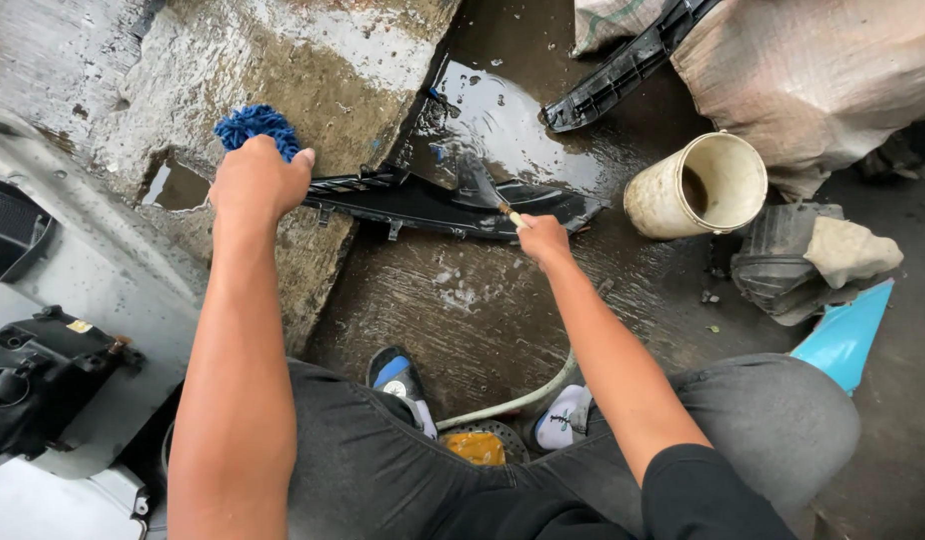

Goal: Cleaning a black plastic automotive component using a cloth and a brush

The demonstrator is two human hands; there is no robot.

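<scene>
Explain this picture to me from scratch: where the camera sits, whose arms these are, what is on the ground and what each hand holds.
The camera sits on a person's head and looks down, so both bare arms are that person's own. The left hand grips a blue fluffy cloth against a wet concrete slab. The right hand holds a small brush on a long black plastic panel lying across the wet ground. To the right a dirty white bucket lies on its side, with a blue plastic piece nearby. A hose runs between the person's feet.
</scene>
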